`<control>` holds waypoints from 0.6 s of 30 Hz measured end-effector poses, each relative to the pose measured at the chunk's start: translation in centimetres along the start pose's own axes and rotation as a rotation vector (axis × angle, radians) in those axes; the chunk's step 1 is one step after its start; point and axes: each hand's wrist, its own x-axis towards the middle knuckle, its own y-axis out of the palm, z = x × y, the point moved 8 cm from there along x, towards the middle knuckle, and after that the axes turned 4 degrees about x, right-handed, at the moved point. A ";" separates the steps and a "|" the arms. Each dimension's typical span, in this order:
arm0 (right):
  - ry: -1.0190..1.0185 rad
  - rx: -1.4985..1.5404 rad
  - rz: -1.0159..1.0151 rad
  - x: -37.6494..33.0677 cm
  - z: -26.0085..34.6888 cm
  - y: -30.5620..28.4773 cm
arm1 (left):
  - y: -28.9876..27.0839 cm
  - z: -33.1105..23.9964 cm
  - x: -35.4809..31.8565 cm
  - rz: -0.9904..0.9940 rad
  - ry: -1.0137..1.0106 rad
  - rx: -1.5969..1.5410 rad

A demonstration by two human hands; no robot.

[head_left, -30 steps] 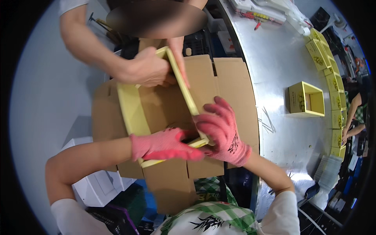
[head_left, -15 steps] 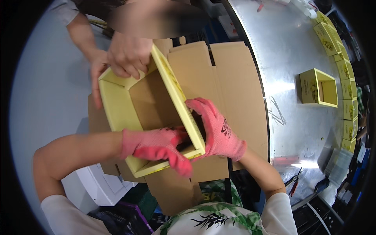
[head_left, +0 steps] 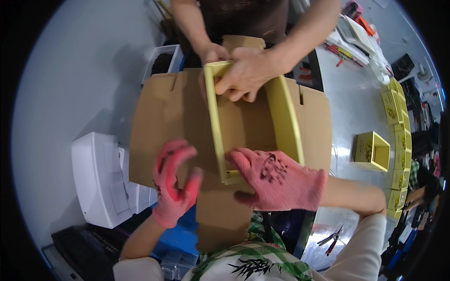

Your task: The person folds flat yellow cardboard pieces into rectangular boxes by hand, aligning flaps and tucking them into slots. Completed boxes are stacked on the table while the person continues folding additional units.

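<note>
An open-topped yellow box (head_left: 288,119) is tilted above brown cardboard (head_left: 161,117) in front of me. My right hand (head_left: 281,180), in a pink glove, grips the near end of this box, its fingers over the wall and the thumb below. My left hand (head_left: 174,182), gloved in the same pink, is off the box to its left, empty, with fingers curved and thumb apart. At the far end, a co-worker's bare hand (head_left: 253,70) reaches into the box, while the other bare hand (head_left: 215,54) is at its far left corner.
A metal table (head_left: 344,89) runs along the right. On it are another yellow box (head_left: 372,151), a row of yellow boxes (head_left: 401,140) and red-handled pliers (head_left: 332,241). White plastic equipment (head_left: 101,180) stands at the left, near a blue bin (head_left: 180,239).
My left hand has come out of the box and moved left. The box has turned and shifted right, my right hand still at its near end. The co-worker's hands moved right with it.
</note>
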 end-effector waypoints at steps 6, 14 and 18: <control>0.255 0.361 0.901 4.0 -3.8 6.2 | 6.3 3.7 -4.4 0.079 -0.353 -0.750; 0.337 0.492 1.123 3.9 -4.0 7.3 | 10.8 3.7 -3.2 -0.061 -0.344 -1.004; 0.495 0.598 1.104 3.8 -4.3 7.3 | 11.7 4.5 -2.9 0.007 -0.437 -0.929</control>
